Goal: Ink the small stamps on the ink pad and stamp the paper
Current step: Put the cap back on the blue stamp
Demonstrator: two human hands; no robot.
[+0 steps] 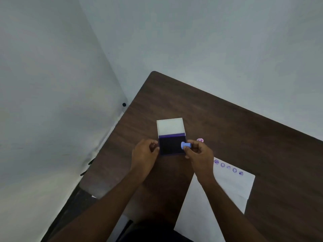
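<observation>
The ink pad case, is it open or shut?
Open. The ink pad shows its dark inked surface, and its pale lid is flipped back behind it on the table.

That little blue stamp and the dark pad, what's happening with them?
A person is stamping. The right hand holds a small blue plastic stamp sideways over the open dark purple ink pad, while the left hand steadies the pad's edge. The white paper sheet already carries a row of five purple prints. A pink stamp waits nearby.
</observation>
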